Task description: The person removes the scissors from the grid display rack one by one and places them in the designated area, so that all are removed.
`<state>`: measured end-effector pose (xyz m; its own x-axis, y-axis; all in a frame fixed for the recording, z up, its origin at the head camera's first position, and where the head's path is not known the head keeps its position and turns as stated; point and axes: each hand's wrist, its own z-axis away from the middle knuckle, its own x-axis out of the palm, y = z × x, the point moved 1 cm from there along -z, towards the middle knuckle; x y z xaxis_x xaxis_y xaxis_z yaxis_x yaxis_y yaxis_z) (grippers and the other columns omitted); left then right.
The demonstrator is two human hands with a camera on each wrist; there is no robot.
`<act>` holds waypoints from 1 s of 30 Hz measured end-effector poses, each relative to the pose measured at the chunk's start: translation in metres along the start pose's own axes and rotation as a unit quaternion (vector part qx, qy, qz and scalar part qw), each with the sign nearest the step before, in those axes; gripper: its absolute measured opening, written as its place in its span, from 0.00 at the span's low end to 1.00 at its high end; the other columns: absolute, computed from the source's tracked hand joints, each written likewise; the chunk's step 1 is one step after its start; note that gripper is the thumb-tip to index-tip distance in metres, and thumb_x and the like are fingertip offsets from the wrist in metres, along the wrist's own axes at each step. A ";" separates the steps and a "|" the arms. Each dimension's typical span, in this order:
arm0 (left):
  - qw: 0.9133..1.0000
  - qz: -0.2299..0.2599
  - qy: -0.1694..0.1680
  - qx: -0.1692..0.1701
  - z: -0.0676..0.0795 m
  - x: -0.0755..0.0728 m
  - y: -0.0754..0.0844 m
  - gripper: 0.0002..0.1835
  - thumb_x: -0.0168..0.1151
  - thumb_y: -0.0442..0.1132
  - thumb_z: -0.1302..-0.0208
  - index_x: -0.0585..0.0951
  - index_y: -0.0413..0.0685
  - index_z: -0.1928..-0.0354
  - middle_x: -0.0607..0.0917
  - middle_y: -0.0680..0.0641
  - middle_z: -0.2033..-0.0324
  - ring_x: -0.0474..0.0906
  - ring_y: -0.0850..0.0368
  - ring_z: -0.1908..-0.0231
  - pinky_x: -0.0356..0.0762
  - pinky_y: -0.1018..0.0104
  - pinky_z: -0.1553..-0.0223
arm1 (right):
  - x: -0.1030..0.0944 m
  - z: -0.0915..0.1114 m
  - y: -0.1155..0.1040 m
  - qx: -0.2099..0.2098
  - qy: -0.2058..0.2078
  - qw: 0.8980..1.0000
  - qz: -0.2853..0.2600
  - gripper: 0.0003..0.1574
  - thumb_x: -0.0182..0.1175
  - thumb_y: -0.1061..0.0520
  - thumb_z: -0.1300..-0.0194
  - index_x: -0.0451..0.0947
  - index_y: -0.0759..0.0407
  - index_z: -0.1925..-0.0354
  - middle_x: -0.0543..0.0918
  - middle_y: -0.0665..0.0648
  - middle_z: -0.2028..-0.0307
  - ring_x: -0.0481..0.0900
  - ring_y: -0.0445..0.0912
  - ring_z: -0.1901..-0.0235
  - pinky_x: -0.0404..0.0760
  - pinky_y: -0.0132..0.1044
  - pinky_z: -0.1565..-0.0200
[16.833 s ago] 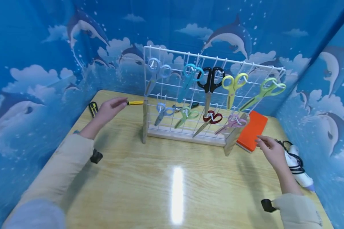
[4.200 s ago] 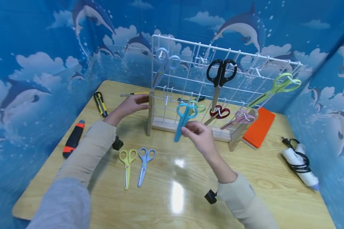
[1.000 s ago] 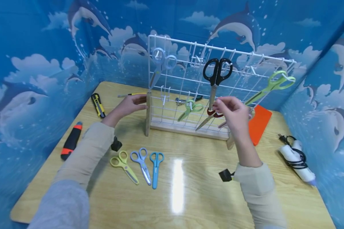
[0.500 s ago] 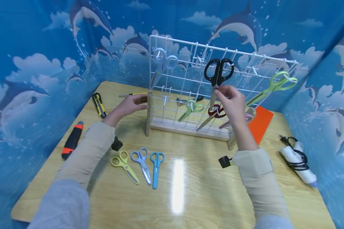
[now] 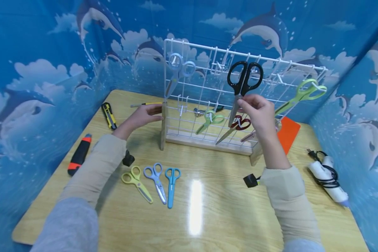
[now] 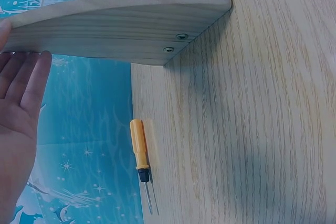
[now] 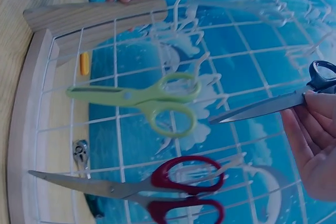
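In the head view my right hand [image 5: 257,113] pinches black-handled scissors [image 5: 244,82] by the blade just below the pivot, handles up, in front of the white wire rack [image 5: 201,87]. The right wrist view shows thumb and fingers on that blade. My left hand [image 5: 146,114] holds the rack's wooden side post [image 6: 121,30], thumb on one face and fingers against the other. Still hanging are light blue scissors [image 5: 176,71], green scissors [image 5: 305,94], small green scissors [image 7: 131,98], red-handled scissors [image 7: 184,182] and pink scissors, mostly hidden behind my right hand.
Yellow scissors [image 5: 137,183], blue-violet scissors [image 5: 156,182] and turquoise scissors [image 5: 171,187] lie on the table. Around are a utility knife [image 5: 108,115], a black-and-red tool [image 5: 79,154], a yellow screwdriver [image 6: 139,145], an orange box [image 5: 288,134] and a white corded tool [image 5: 329,180].
Over the last second my right hand rose to the black scissors, gripped the blade and shifted them right and forward from their hook. Earlier, the yellow, blue-violet and turquoise scissors went from rack to table.
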<state>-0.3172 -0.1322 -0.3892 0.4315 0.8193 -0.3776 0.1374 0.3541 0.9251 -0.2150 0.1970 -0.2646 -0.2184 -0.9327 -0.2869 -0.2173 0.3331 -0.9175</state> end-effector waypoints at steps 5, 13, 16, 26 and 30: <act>1.000 0.001 -0.001 0.000 0.000 0.000 0.000 0.36 0.63 0.51 0.56 0.65 0.51 0.42 0.67 0.47 0.44 0.63 0.56 0.45 0.65 0.64 0.46 | -0.005 0.017 -0.013 -0.033 -0.009 0.999 -0.033 0.11 0.61 0.57 0.49 0.76 0.63 0.68 0.79 0.52 0.71 0.78 0.44 0.74 0.78 0.27 0.66; 1.000 0.001 -0.001 -0.004 0.001 0.000 0.000 0.36 0.63 0.52 0.56 0.64 0.52 0.42 0.67 0.48 0.44 0.62 0.56 0.44 0.65 0.64 0.46 | -0.006 0.055 -0.023 -0.064 -0.037 0.997 0.007 0.07 0.60 0.58 0.48 0.76 0.62 0.72 0.80 0.51 0.75 0.77 0.42 0.75 0.79 0.29 0.76; 1.000 0.003 -0.002 -0.004 0.001 0.001 0.000 0.36 0.62 0.51 0.56 0.64 0.52 0.42 0.67 0.48 0.44 0.62 0.56 0.44 0.66 0.63 0.46 | -0.004 0.068 -0.014 -0.053 -0.062 0.997 0.012 0.09 0.60 0.59 0.48 0.76 0.65 0.72 0.79 0.50 0.75 0.77 0.42 0.75 0.78 0.28 0.75; 1.000 0.001 0.000 0.006 0.001 0.002 0.002 0.36 0.62 0.51 0.55 0.64 0.50 0.42 0.67 0.47 0.44 0.63 0.56 0.45 0.66 0.64 0.47 | 0.033 0.110 0.081 0.127 -0.171 0.976 -0.049 0.15 0.61 0.59 0.50 0.75 0.70 0.66 0.80 0.57 0.71 0.78 0.45 0.73 0.79 0.37 0.64; 1.000 -0.001 0.001 0.007 0.001 0.001 0.003 0.35 0.62 0.50 0.54 0.64 0.50 0.42 0.67 0.46 0.44 0.63 0.56 0.45 0.66 0.64 0.47 | 0.054 0.130 0.127 0.184 -0.209 0.957 -0.085 0.15 0.61 0.58 0.51 0.75 0.68 0.66 0.80 0.60 0.71 0.79 0.46 0.74 0.80 0.37 0.67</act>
<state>-0.3153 -0.1306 -0.3870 0.4294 0.8198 -0.3789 0.1511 0.3485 0.9251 -0.1302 0.1711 -0.4324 0.2071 -0.9683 -0.1397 0.1501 0.1725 -0.9735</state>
